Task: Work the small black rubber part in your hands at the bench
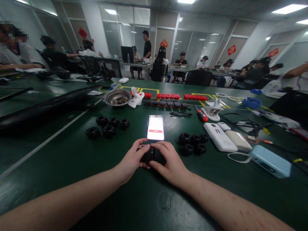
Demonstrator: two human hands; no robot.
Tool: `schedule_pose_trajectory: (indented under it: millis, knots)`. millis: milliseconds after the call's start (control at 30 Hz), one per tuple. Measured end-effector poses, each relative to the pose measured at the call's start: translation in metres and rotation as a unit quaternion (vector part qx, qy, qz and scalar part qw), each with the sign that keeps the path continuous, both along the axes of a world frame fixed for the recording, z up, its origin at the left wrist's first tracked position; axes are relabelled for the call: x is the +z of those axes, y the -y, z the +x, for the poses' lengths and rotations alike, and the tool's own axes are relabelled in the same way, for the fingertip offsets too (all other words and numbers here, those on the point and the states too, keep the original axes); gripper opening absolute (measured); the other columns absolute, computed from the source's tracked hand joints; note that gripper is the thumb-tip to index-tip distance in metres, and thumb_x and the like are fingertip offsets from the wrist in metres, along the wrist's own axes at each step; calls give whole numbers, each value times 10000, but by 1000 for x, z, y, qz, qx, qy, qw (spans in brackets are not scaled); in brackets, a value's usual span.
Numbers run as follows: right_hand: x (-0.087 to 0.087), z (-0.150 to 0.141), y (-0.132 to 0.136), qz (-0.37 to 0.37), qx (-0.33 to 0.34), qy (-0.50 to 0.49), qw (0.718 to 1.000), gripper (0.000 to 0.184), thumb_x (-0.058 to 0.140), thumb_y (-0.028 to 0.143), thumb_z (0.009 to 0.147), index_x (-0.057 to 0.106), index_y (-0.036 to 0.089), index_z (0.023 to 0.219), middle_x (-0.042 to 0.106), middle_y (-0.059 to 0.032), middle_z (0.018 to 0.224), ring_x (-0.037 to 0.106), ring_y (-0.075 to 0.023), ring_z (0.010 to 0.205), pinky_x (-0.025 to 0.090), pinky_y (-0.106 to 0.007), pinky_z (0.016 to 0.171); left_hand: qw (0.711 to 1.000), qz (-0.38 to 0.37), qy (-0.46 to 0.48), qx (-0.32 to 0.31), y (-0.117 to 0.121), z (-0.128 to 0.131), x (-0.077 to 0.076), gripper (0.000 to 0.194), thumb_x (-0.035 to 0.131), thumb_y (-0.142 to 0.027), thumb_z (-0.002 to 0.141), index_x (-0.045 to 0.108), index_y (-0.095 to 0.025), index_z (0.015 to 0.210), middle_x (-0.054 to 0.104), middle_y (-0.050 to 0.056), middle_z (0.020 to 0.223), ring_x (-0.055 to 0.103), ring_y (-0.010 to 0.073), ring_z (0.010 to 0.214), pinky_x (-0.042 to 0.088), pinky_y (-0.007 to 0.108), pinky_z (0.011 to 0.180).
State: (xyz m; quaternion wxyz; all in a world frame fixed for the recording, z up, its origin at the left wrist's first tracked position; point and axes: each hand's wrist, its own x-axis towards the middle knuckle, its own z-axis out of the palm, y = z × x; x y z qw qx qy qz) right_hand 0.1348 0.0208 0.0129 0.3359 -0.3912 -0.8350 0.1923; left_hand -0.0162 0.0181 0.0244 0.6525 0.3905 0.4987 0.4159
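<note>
My left hand point(136, 154) is curled around a glossy black rounded part point(147, 156) low over the green table. From the other side, my right hand point(169, 158) has its fingers and thumb closed round dark material point(158, 156) against that part. I cannot tell whether this is one piece or two. Just beyond my fingertips lies a phone point(155, 130) with a bright screen showing a red bar. Several black ring-shaped parts point(109, 131) with central holes sit to the left, and several similar black parts point(189, 149) sit to the right.
Farther back are a metal bowl point(117, 98) with small pieces, red trays point(167, 96), a black strip of parts point(167, 104) and a red-black screwdriver point(202, 115). Power banks point(220, 138), a light-blue box point(270, 162) and cables crowd the right. Other people sit at tables behind.
</note>
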Motion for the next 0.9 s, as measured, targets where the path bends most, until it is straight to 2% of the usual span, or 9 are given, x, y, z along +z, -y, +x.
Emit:
schedule_pose_trajectory:
  millis: [133, 233, 467, 600, 667, 767, 900]
  knots:
    - [0, 0, 0, -17, -26, 6, 1000, 298, 546, 306, 759, 472, 176, 1016, 513, -65, 973, 450, -205, 910, 377, -365, 792, 1000, 8, 19, -5, 2, 0, 1, 350, 489, -255, 734, 385, -215, 1066, 411, 78, 1028, 523, 189, 836, 484, 290, 596]
    - [-2, 0, -2, -24, -32, 6, 999, 216, 536, 287, 772, 500, 176, 954, 520, -60, 935, 457, -197, 886, 384, -352, 775, 1000, 6, 9, -13, 3, 0, 3, 403, 525, -215, 697, 380, -211, 1073, 412, 74, 1031, 526, 185, 819, 482, 307, 620]
    - [0, 0, 0, -6, 24, -21, 999, 385, 619, 203, 693, 455, 205, 1041, 480, -50, 1022, 425, -190, 970, 364, -340, 834, 1000, 4, -24, -2, 1, 0, 0, 322, 454, -367, 750, 406, -222, 1033, 464, 59, 922, 518, 202, 815, 470, 281, 545]
    - [2, -1, 1, -18, 7, -4, 1000, 446, 663, 325, 647, 462, 205, 1028, 498, -50, 998, 440, -207, 941, 369, -365, 811, 1000, 18, 7, -12, 2, -1, -4, 325, 472, -329, 740, 401, -235, 1043, 456, 55, 985, 519, 203, 850, 468, 303, 608]
    - [1, -1, 1, -25, -3, 10, 1000, 433, 651, 384, 651, 485, 192, 1001, 511, -52, 959, 452, -209, 902, 380, -364, 781, 1000, 20, 14, -16, 2, -3, -4, 338, 484, -270, 724, 398, -236, 1050, 454, 49, 1004, 498, 205, 904, 459, 293, 647]
    - [-1, -1, -1, -24, -1, 10, 1000, 361, 622, 358, 695, 508, 181, 988, 506, -52, 942, 453, -195, 885, 390, -341, 765, 999, 19, 33, -38, 2, -5, -3, 386, 497, -210, 695, 391, -240, 1064, 453, 43, 1025, 475, 207, 957, 444, 291, 693]
    - [-3, 0, -1, -13, 6, -9, 1000, 391, 656, 327, 663, 514, 194, 1002, 481, -54, 999, 436, -196, 937, 381, -335, 804, 999, 16, 6, -48, 1, -5, -3, 371, 486, -323, 719, 385, -243, 1067, 455, 62, 1020, 501, 232, 915, 452, 319, 640]
